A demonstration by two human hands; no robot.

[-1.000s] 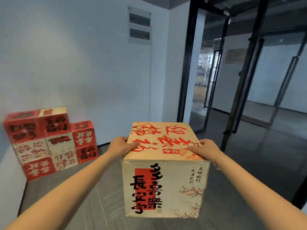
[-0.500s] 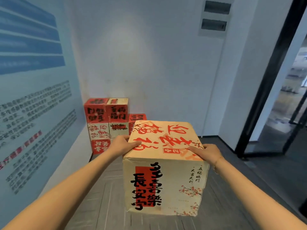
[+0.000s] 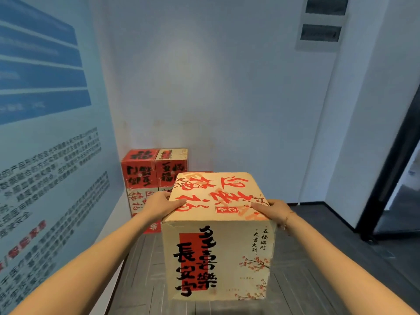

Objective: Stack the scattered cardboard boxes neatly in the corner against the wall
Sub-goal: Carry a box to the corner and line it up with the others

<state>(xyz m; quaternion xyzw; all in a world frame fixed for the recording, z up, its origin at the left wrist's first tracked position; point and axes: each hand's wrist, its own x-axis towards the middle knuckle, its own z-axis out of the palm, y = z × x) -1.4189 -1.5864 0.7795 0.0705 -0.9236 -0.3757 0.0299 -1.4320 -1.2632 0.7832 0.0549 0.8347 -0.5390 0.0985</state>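
Two grips, left hand (image 3: 161,203) and right hand (image 3: 273,209), clasped on opposite top edges of cream box (image 3: 219,235) between them.

Matt printed cardboard box (image 3: 218,246), seemingly.

A blue poster (image 3: 45,137) with blurred text covers the left wall. High on the white back wall (image 3: 216,87) sits a grey panel (image 3: 320,21). A black door frame (image 3: 391,178) stands right, on grey flooring (image 3: 318,258)
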